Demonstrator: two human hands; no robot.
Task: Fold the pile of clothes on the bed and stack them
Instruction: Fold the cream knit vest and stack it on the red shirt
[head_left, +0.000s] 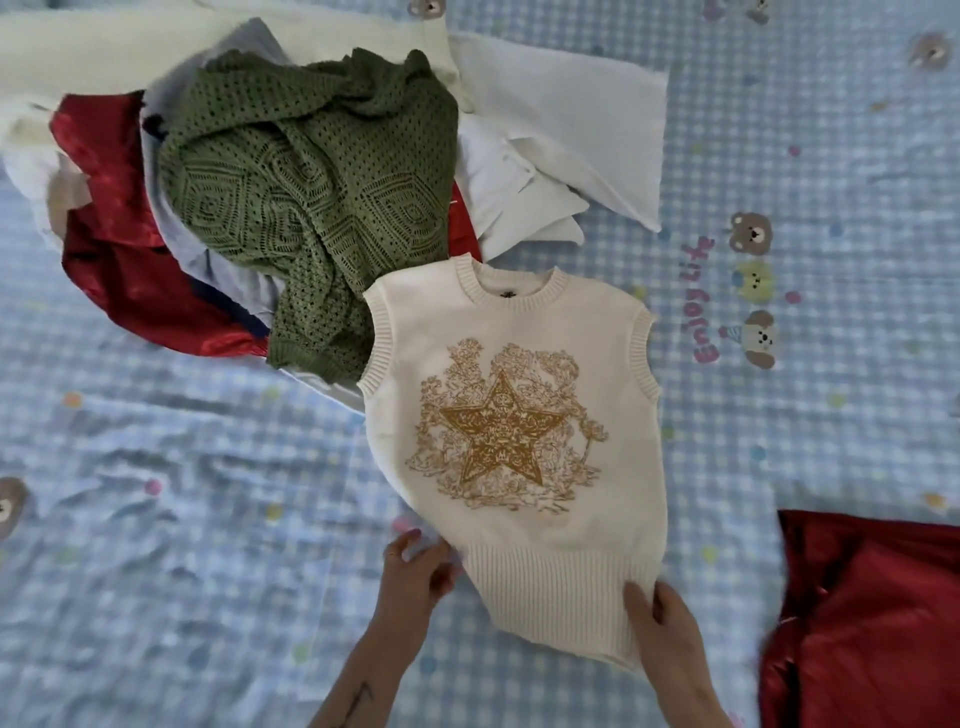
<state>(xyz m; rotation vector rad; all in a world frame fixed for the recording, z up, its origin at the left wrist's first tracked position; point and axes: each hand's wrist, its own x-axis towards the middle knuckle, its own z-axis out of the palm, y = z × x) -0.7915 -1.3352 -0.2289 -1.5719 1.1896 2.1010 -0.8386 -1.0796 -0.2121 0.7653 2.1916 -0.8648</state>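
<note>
Cream knit vest (511, 410), gold star print, lies flat on bed (182, 493) beside clothes pile (291, 197). Left hand (415, 569) and right hand (660, 618) pinch its hem. Sheet lettering (701, 301) reads "Enjoy Life".

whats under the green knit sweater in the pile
Under the green crochet sweater show the edges of a pale blue garment, a red satin garment and white clothes. How far each runs beneath it, and whether anything else lies there, is covered.
</note>
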